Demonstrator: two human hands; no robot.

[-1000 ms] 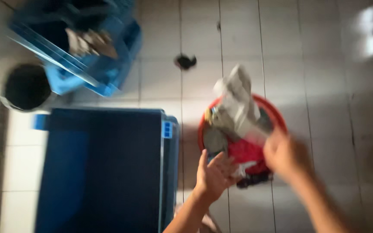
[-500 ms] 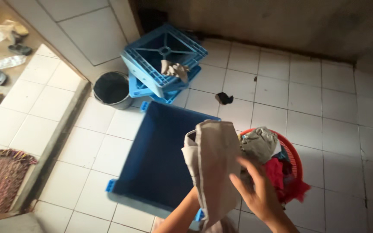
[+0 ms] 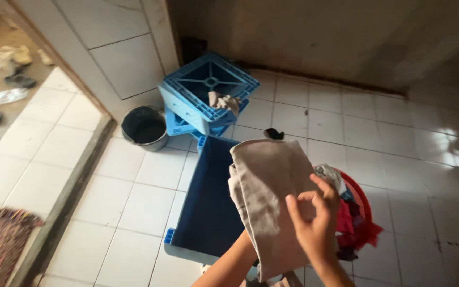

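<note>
Beige cloth (image 3: 266,196) held up at mid-frame, draped over the left forearm and hanging down toward the lower edge. Right hand (image 3: 314,226) pressed against its right side, fingers (image 3: 328,192) curled and pinching the fabric. Left hand hidden behind the cloth, only the forearm in view; grip cannot be told. Directly behind the cloth, a dark blue tray (image 3: 208,212) flat on the white tiled floor (image 3: 394,159). Just right of the cloth, a red basin (image 3: 365,204) heaped with mixed laundry, red and pale pieces, partly covered by the hand. Further back near the wall, a light blue crate (image 3: 208,90) tipped on its side over a second one, a crumpled rag (image 3: 224,101) on its edge. Black bucket (image 3: 144,127) just left of the crates. Small dark scrap (image 3: 274,133) on the tiles above the cloth's top edge. Woven mat (image 3: 1,239) at lower left, beyond a raised sill.
</note>
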